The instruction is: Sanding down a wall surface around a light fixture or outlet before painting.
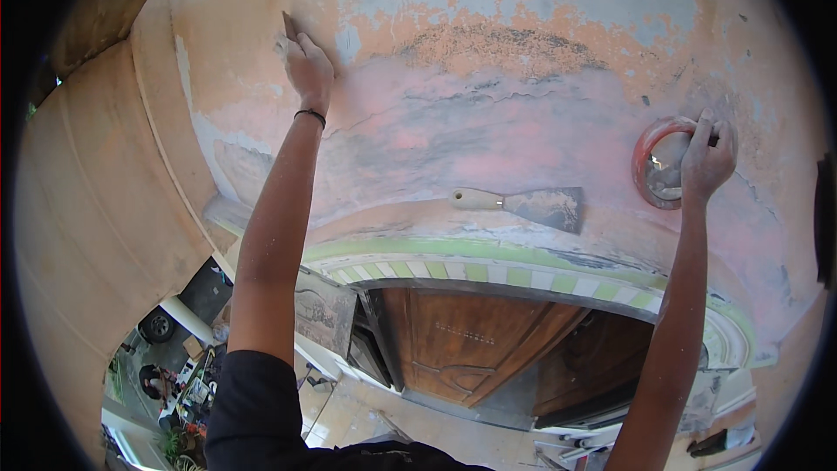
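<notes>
My left hand (pixel 307 70) is closed against the upper left of the wall, on a thin, flat brown piece (pixel 289 26) with a pointed end; sandpaper or a blade, I cannot tell which. Farther right, my right hand (pixel 711 157) grips the edge of a round, red-rimmed bowl (pixel 643 157), its inside smeared pale grey. Between my arms a putty knife (pixel 477 199) lies on the ledge, its pale handle to the left and its wide, crusted blade to the right. The wall (pixel 488 131) before me has flaking orange and grey paint above a smeared pink-and-grey band.
Below the ledge runs an arched green-and-white trim (pixel 497 275) over a brown wooden door (pixel 471 340). Far below lies a tiled floor (pixel 349 419). At lower left, a person (pixel 155 381) is near a cluttered table and a car wheel (pixel 158 326).
</notes>
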`<state>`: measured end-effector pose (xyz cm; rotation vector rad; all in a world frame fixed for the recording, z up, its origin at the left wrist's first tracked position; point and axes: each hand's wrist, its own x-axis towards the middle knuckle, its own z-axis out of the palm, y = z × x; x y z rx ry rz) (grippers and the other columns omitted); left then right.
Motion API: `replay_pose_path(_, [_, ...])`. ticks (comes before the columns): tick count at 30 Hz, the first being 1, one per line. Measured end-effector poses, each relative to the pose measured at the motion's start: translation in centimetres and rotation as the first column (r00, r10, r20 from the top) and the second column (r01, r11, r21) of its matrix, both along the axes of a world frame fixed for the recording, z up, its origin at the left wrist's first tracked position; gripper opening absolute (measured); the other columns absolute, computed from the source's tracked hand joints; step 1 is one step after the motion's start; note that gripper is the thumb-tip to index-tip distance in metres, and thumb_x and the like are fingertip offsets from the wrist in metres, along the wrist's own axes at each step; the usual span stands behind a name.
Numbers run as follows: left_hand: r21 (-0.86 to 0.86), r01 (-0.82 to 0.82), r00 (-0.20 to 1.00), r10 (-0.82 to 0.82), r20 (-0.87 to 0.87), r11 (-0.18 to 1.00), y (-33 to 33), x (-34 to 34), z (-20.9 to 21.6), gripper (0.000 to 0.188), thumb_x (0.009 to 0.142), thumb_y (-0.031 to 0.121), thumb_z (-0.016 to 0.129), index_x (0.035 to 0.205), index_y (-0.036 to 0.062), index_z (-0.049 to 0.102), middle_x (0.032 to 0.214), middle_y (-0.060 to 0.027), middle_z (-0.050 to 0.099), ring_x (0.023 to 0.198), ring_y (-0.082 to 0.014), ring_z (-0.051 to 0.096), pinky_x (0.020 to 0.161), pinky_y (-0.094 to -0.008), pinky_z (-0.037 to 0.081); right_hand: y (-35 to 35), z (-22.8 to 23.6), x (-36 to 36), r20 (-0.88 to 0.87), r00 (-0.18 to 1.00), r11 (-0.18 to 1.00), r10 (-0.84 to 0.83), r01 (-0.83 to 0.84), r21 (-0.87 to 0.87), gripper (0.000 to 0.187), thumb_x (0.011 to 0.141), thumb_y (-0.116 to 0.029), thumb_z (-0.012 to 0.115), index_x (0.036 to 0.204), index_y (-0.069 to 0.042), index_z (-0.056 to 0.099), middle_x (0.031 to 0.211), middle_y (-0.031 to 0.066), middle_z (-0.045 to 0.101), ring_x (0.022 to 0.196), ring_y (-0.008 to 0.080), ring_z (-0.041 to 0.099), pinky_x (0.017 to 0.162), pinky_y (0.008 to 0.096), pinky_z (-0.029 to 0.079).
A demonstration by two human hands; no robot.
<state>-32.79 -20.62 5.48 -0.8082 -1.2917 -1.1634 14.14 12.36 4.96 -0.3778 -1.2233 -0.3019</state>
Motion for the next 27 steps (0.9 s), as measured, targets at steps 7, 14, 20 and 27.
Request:
replay_pose_path(7, [0.086,-0.043,0.986,0.028,0.166,0.995,0.5,0.5,-2.8,0.059,0.100,0.002,0.048,0.157,-0.0036,0.035,0.162,-0.0292,0.034,0.152,-0.0484,0.027,0.124,-0.0499,0.029,0.1,-0.5,-0.4,0.017,1.000,1.000,0.000,0.000,0.003,0.040,0.099,-0.026,0.069,0.073,0.000,0.052,0.075,0.0105,0.053,0.070,0.0272,0.053,0.068,0.0417,0.044])
replay_pose_path(14, [0.177,-0.036,0.995,0.019,0.094,0.984,1.1,-0.6,-2.9,0.053,0.107,0.009,0.044,0.160,0.0018,0.035,0.164,-0.0270,0.032,0.155,-0.0441,0.024,0.126,-0.0479,0.024,-0.6,-0.7,-0.8,-0.004,1.000,1.000,-0.006,0.006,-0.027,0.042,0.099,-0.028,0.069,0.072,0.000,0.052,0.075,0.0105,0.054,0.069,0.0268,0.053,0.068,0.0419,0.044])
replay_pose_path(20, [0.259,0.148,0.855,-0.256,0.452,0.954,-1.9,-2.3,-0.6,0.053,0.107,0.012,0.044,0.157,-0.0026,0.036,0.160,-0.0275,0.039,0.151,-0.0449,0.033,0.123,-0.0474,0.030,-0.2,-0.7,-0.5,0.000,1.000,1.000,0.002,-0.002,-0.018,0.042,0.099,-0.027,0.070,0.073,0.000,0.052,0.075,0.0100,0.054,0.069,0.0255,0.053,0.068,0.0410,0.044])
replay_pose_path(27, [0.236,0.188,0.857,-0.277,0.434,0.953,-1.0,-0.6,1.4,0.053,0.105,0.009,0.044,0.155,-0.0083,0.035,0.161,-0.0341,0.033,0.152,-0.0473,0.028,0.124,-0.0479,0.028,0.1,-0.3,-0.1,0.001,1.000,1.000,0.000,0.000,0.000,0.041,0.100,-0.024,0.069,0.072,-0.001,0.049,0.075,0.0094,0.051,0.069,0.0241,0.051,0.067,0.0395,0.044])
